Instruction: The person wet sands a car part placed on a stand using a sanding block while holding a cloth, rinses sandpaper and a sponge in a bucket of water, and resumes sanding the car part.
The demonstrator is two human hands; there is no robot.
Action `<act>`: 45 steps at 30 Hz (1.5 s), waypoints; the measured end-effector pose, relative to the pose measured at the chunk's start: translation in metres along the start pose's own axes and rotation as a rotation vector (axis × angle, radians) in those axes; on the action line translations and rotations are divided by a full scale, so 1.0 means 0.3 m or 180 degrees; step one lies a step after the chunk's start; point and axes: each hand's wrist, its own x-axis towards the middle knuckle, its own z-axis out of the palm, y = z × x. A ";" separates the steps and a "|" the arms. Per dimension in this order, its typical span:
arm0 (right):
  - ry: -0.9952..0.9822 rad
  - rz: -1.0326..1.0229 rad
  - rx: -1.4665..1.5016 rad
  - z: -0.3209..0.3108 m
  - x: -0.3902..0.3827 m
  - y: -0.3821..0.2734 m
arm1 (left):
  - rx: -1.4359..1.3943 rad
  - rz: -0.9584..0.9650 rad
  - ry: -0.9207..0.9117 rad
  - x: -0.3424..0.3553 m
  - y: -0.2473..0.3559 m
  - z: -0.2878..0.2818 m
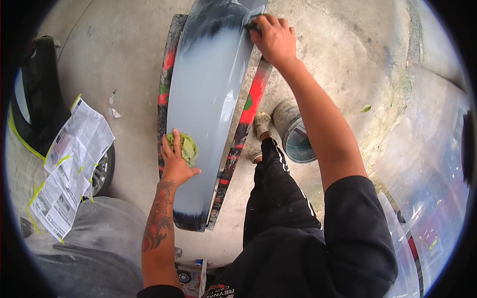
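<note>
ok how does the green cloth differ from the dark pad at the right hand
Colour: the cloth is yellow-green; the pad looks nearly black. Place: the cloth is near the left edge of the grey panel, closer to the body; the pad is farther up, at the right edge. Hold: the left hand lies spread over the cloth; the right hand grips the pad with bent fingers. Both seem to rest against the panel.

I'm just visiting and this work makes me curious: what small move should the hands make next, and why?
Probably a short rub along the far right edge of the grey panel: the right hand holds what looks like a dark pad there, while the left hand rests splayed with a green cloth on the panel's surface.
</note>
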 end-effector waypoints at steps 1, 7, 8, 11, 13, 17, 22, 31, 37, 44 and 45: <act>-0.0112 0.0190 -0.0079 -0.002 0.056 0.017 | -0.0199 0.0127 0.0072 -0.004 -0.003 0.008; -0.0432 0.0201 0.0250 -0.042 -0.073 -0.060 | 0.0000 -0.0073 -0.0039 0.001 0.014 -0.003; -0.0647 0.0155 0.0336 -0.056 -0.144 -0.095 | 0.0092 -0.0075 -0.0015 0.002 0.016 -0.006; -0.0664 -0.0326 0.0364 -0.076 -0.235 -0.123 | 0.0162 -0.0087 -0.0055 0.002 0.013 -0.007; -0.0584 -0.0314 0.0186 -0.061 -0.171 -0.084 | -0.0023 0.0054 0.0053 -0.001 0.004 0.003; -0.0233 -0.0166 -0.0041 -0.034 -0.037 -0.003 | 0.0040 0.0013 0.0059 -0.003 -0.004 0.014; -0.0935 -0.0453 0.0172 -0.055 -0.150 -0.023 | 0.0107 -0.0073 0.0038 0.002 0.008 0.006; -0.0404 -0.0258 -0.0003 -0.041 -0.111 0.020 | -0.0048 0.0169 0.0089 0.002 -0.010 0.013; -0.0425 -0.0505 -0.0108 -0.030 -0.109 0.026 | -0.0071 0.0094 0.0049 -0.001 -0.007 0.011; -0.0631 -0.0332 0.0098 -0.028 -0.165 -0.011 | 0.0021 0.0069 0.0118 0.002 0.005 0.006; -0.0541 -0.0402 0.0061 -0.032 -0.168 -0.016 | 0.0008 -0.0051 0.0046 0.002 0.006 0.004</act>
